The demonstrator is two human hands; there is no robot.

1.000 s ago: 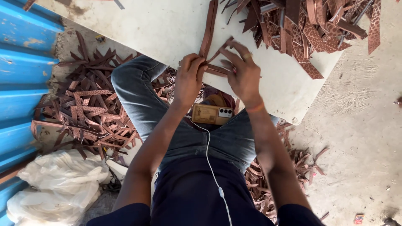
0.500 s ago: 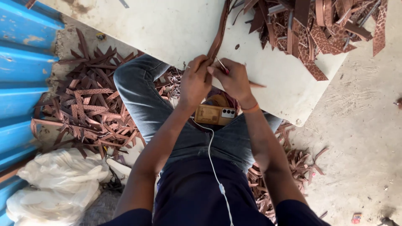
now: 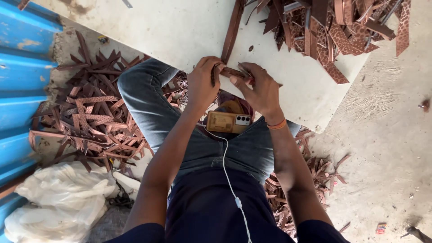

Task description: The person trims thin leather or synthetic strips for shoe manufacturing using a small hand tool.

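I sit on the ground with a white board (image 3: 180, 31) over my knees. My left hand (image 3: 202, 85) grips the near end of a long brown leather strip (image 3: 232, 31) that runs up across the board. My right hand (image 3: 258, 90) pinches a short brown strip piece (image 3: 234, 72) right beside it, so both hands meet at the board's near edge. A heap of brown patterned leather strips (image 3: 333, 22) lies on the board's far right part.
A gold phone (image 3: 228, 122) rests on my lap with a white cable (image 3: 229, 180) running toward me. Cut leather scraps (image 3: 90, 117) cover the ground at left and scraps (image 3: 310, 175) at right. A blue corrugated wall (image 3: 22, 81) and white plastic bags (image 3: 58, 198) are at left.
Both hands have drawn closer together at the board's edge. The long strip now stands more upright across the board, and the right hand's fingers have closed onto the short piece.
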